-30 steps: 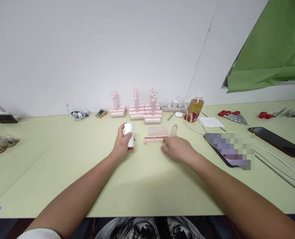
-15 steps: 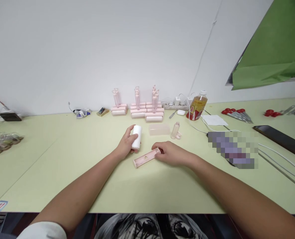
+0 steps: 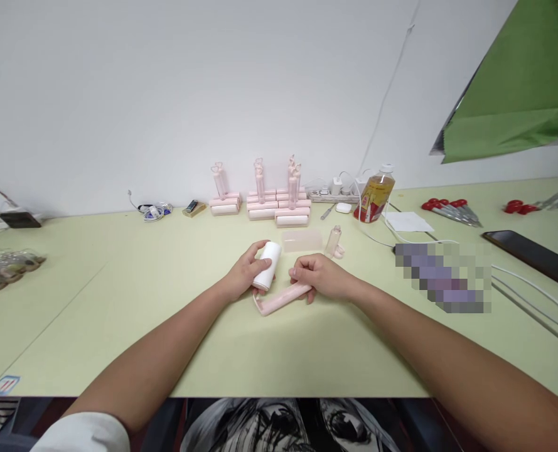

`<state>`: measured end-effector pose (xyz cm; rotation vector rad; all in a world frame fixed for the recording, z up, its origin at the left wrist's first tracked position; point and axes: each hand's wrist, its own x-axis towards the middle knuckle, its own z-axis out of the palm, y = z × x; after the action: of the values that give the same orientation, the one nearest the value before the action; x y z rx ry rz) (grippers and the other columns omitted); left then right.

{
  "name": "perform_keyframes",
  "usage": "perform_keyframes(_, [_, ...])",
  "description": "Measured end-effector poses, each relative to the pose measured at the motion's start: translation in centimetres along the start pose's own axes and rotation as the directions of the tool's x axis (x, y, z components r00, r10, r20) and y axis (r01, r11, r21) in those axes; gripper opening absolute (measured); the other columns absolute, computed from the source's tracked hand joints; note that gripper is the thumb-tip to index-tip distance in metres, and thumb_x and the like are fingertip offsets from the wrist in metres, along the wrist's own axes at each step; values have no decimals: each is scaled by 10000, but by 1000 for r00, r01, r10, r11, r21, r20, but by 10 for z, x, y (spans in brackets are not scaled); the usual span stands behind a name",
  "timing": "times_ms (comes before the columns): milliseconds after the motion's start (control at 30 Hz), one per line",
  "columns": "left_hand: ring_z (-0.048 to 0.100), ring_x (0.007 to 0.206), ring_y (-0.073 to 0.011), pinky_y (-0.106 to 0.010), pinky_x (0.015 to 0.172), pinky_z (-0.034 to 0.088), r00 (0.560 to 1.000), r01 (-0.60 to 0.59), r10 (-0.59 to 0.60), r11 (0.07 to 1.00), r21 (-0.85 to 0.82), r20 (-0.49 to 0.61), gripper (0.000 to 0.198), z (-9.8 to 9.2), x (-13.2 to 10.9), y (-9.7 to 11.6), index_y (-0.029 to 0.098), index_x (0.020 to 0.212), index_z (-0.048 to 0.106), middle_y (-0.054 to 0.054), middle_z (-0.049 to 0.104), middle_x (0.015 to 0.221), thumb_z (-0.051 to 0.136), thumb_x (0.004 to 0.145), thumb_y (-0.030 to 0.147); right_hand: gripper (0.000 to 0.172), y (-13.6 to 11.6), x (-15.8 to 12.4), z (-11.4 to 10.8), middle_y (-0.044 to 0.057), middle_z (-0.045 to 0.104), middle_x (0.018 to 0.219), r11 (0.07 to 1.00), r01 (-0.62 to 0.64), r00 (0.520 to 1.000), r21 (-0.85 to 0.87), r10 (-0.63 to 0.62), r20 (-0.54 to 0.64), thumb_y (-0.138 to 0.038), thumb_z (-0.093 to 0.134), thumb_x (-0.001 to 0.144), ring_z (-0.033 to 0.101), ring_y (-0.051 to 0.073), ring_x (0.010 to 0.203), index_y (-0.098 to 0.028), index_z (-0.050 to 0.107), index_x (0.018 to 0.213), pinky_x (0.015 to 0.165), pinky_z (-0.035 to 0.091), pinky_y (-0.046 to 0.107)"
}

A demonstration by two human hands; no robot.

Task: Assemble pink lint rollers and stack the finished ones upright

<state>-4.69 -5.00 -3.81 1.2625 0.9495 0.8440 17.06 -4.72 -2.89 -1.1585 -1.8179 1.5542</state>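
A white roll (image 3: 267, 266), tilted to the right, is gripped in my left hand (image 3: 241, 276). My right hand (image 3: 320, 276) has its fingers closed round one end of a pink half-round case (image 3: 281, 300). The case lies at a slant, its smooth outer side facing up and toward me, its far end just below the roll. Beyond my hands, a translucent pink cover (image 3: 302, 240) rests on the table. Beside it stands a small clear pink tube (image 3: 334, 241) with a pink ring-like piece (image 3: 339, 252) at its foot.
Several assembled pink and white rollers (image 3: 262, 209) are stacked by the wall, with pink handles (image 3: 292, 188) upright on them. To the right are a drink bottle (image 3: 375, 196), white cables, a phone (image 3: 533, 257) and red-handled tools (image 3: 450, 208). Bagged items (image 3: 8, 269) lie at far left.
My right hand has turned the pink case, so its hollow inside no longer faces up. My left hand has shifted slightly right and tilted the white roll.
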Motion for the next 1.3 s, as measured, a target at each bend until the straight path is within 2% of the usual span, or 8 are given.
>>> perform_keyframes(133, [614,623,-163,-207,471,425,998,-19,21,999,-26,57,693,4,-3,1,237,1349,368,-14,620,768,676,764,445,414,-2,3,2,-13,586,493,987,-13,998,160,22,-54,-558,651,780,513,96,384,-156,571,722,365,434,208])
perform_keyframes(400, [595,611,-157,-221,516,409,994,-13,18,999,-46,109,739,7,-6,4,231,1368,354,-4,609,743,704,756,454,439,0,4,3,2,624,618,957,21,996,291,4,-86,-560,721,728,497,65,398,-138,608,770,330,409,184])
perform_keyframes(500, [616,671,-176,-228,539,413,990,-19,30,997,-80,138,731,5,-6,2,245,1375,365,-20,622,788,708,758,434,407,0,5,2,-10,604,601,952,6,996,307,23,-91,-529,734,734,523,75,411,-149,591,767,351,458,196])
perform_keyframes(667, [618,703,-191,-256,592,432,977,12,18,990,-137,211,718,1,-4,0,252,1376,367,-28,628,796,695,747,364,358,0,3,5,-24,582,615,939,-34,996,342,61,-70,-482,734,763,565,89,444,-168,565,794,405,526,224])
perform_keyframes(767, [603,739,-190,-264,617,433,961,11,23,992,-123,275,699,-3,-4,3,261,1347,380,-38,633,894,664,708,282,391,-2,0,5,-35,586,638,939,-33,999,342,34,2,-505,732,759,549,79,462,-181,539,864,362,469,181])
perform_keyframes(900, [580,881,-206,-293,724,446,954,-145,114,985,94,277,598,-5,-8,9,253,1311,424,-48,607,1073,563,729,250,418,-6,-5,4,-66,575,607,928,-50,991,369,0,136,-497,745,750,441,37,373,-193,493,887,297,319,134])
perform_keyframes(1067, [564,1075,-260,-349,916,427,877,-448,285,775,446,387,536,1,-16,16,231,1322,466,-79,587,1245,596,814,345,412,-5,-5,4,-42,565,574,882,-91,985,463,11,172,-576,631,818,487,66,388,-178,548,887,308,346,153])
perform_keyframes(1300, [620,1000,-212,-289,844,467,868,-474,253,683,556,428,481,10,-19,26,231,1331,481,-72,629,1220,535,892,421,460,2,-1,4,-51,557,498,933,-119,985,340,67,162,-588,690,764,431,56,353,-183,510,889,319,333,147])
